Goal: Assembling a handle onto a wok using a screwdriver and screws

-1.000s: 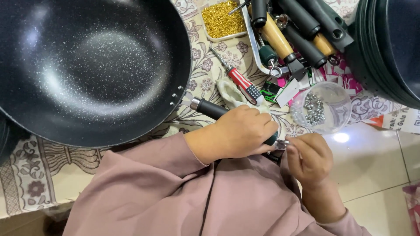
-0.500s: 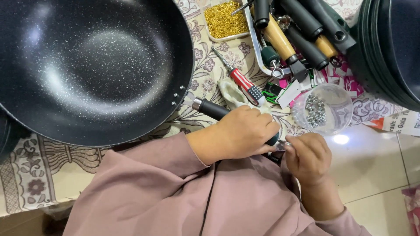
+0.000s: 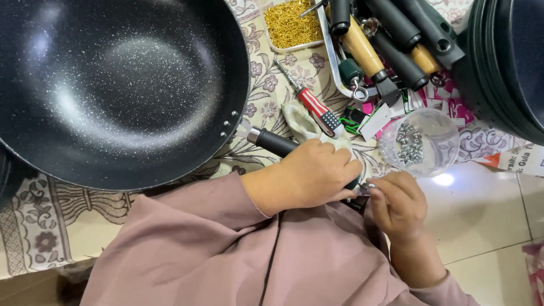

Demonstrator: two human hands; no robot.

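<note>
My left hand [image 3: 314,175] grips the wok's black handle [image 3: 275,143] over my lap while my right hand [image 3: 396,205] pinches small hardware at its end, fitting it, steadiness needed next.

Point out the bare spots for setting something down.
Free: the pale tiled floor right of the right hand, below the clear tub of bolts. Crowded: the cloth above the left hand, with screwdriver, spare handles and wok.
</note>
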